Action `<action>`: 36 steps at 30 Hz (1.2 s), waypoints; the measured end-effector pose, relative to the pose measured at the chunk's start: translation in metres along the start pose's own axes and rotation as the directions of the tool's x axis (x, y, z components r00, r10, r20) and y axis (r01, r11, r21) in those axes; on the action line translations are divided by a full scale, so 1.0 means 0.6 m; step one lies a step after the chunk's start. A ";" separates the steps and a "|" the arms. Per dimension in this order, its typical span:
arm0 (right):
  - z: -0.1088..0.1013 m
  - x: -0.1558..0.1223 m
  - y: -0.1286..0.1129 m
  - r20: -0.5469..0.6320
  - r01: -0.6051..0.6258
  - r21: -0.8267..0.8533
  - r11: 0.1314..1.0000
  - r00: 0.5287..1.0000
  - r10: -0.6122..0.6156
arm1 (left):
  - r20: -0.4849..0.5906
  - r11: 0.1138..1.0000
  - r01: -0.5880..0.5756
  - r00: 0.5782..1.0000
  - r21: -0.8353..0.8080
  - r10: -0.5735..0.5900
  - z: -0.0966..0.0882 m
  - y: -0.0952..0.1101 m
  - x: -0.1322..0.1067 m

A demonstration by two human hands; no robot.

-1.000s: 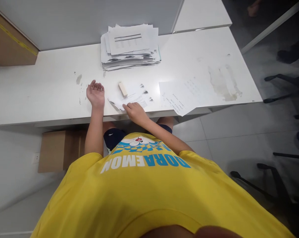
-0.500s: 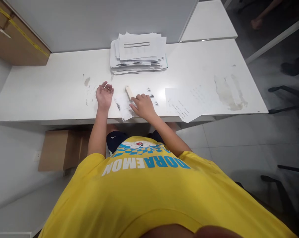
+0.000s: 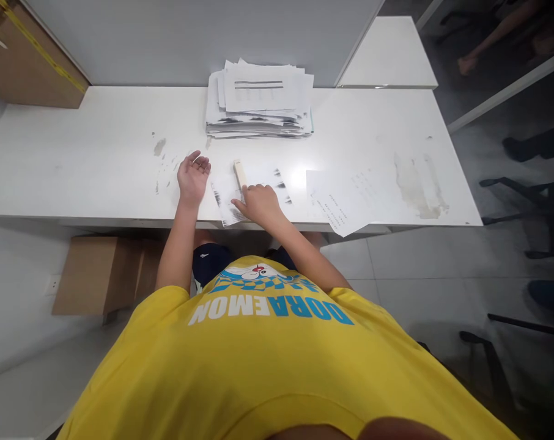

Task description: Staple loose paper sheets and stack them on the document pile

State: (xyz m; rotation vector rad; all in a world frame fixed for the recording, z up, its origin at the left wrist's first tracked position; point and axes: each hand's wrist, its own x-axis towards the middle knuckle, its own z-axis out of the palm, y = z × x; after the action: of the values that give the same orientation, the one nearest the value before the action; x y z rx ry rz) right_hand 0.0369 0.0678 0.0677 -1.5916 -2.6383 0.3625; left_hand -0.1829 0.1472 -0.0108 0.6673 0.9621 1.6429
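Note:
My left hand (image 3: 192, 177) rests palm up on the white desk (image 3: 98, 159), fingers loosely curled and apart, holding nothing. My right hand (image 3: 258, 203) lies on a printed sheet (image 3: 252, 192) at the desk's front edge, fingers pressed down on the paper. A small cream stapler-like object (image 3: 239, 173) lies on that sheet just beyond my right fingertips. A thick, untidy stack of printed papers (image 3: 260, 98) sits at the back of the desk against the grey partition.
Another printed sheet (image 3: 345, 194) overhangs the desk's front edge on the right. Cardboard boxes stand at the upper left (image 3: 24, 61) and under the desk (image 3: 98, 275). Office chair bases (image 3: 524, 208) stand on the tiled floor to the right. Another person's leg (image 3: 492, 36) shows far right.
My right hand slid forward over the sheet toward the cream object, then drew back a little. The sheet turned slightly. My left hand stayed put. The camera shifted.

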 end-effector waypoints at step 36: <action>0.027 -0.029 0.151 -0.829 0.193 0.090 0.977 0.558 -0.034 | -0.140 0.918 0.181 0.960 -0.353 -0.243 0.009 0.049 -0.007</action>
State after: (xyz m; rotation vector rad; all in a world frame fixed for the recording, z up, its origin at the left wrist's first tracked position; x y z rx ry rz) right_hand 0.1214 0.0899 0.0336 -1.1012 -1.8692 -0.1597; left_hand -0.1922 0.1415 0.0173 0.1740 0.8199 1.6382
